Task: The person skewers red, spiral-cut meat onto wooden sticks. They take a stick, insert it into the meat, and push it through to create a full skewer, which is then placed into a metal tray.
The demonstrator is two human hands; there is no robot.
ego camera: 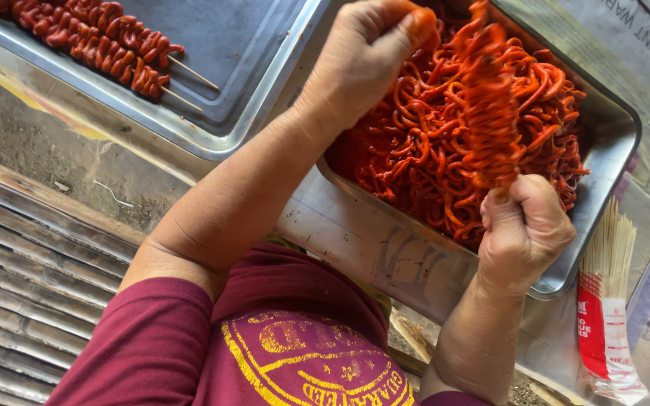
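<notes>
My right hand [524,229] is fisted around the lower end of a skewer [490,113] that stands upright, with orange-red strands coiled thickly along it. My left hand [370,53] pinches the strand at the skewer's top end between thumb and fingers. Both hands are over a steel tray [611,150] heaped with loose orange-red strands [423,150]. The stick itself is hidden under the coils and inside my fist.
A second steel tray [250,68] at the upper left holds several finished skewers [107,41] in a row. A bundle of bare bamboo sticks [607,263] in a red-and-white wrapper lies to the right. Corrugated metal [31,271] is at the lower left.
</notes>
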